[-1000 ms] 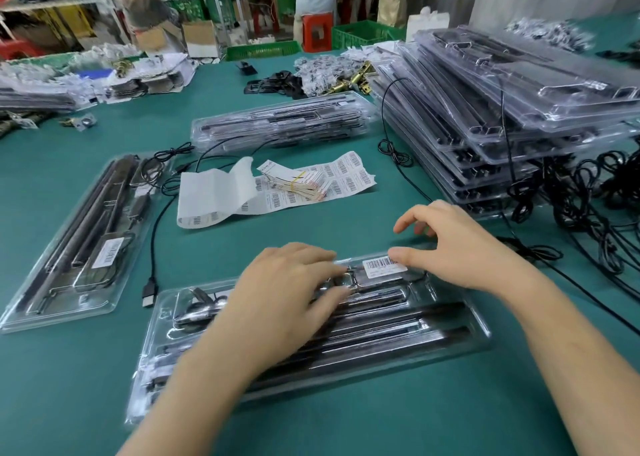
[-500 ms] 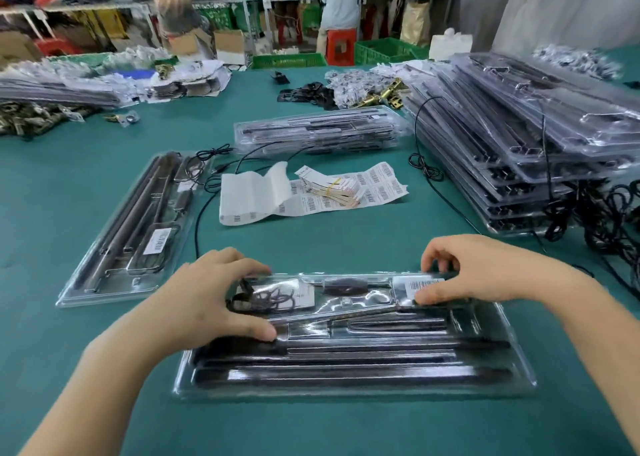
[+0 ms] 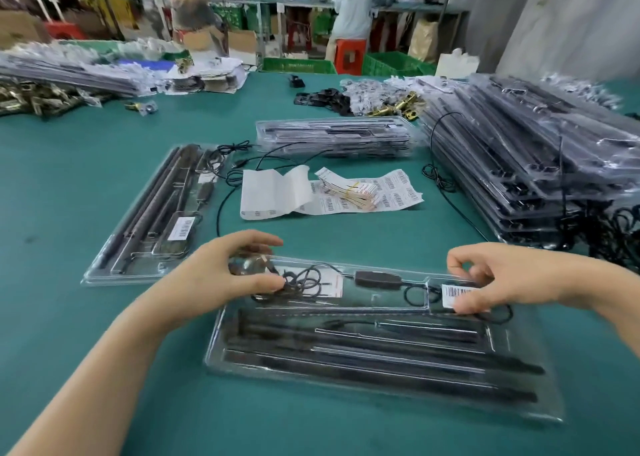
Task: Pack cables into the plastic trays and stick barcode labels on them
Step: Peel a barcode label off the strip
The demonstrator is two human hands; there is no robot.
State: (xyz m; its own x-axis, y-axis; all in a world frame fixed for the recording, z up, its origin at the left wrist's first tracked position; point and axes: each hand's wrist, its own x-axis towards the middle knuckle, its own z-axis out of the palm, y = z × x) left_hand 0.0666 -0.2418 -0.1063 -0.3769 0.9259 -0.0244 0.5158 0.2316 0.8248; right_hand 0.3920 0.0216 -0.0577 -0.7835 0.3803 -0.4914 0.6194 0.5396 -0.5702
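A clear plastic tray (image 3: 381, 383) with black rods lies in front of me on the green table. A coiled black cable (image 3: 304, 282) and its black inline block (image 3: 377, 278) sit in the tray's far compartment. My left hand (image 3: 221, 275) grips the tray's far left corner, thumb by the cable coil. My right hand (image 3: 502, 279) pinches the far right edge, thumb pressing beside a white barcode label (image 3: 453, 293) stuck on the tray.
A second labelled tray (image 3: 152, 220) lies at the left. Barcode label sheets (image 3: 329, 192) lie in the middle, a packed tray stack (image 3: 336, 137) behind them. A tall pile of trays (image 3: 530, 164) and loose black cables (image 3: 616, 234) fill the right. A person stands at the far benches.
The tray has swung from slanted to nearly square in front of me. My left hand moved from lying over its middle to the far left corner. My right hand stays at the label end.
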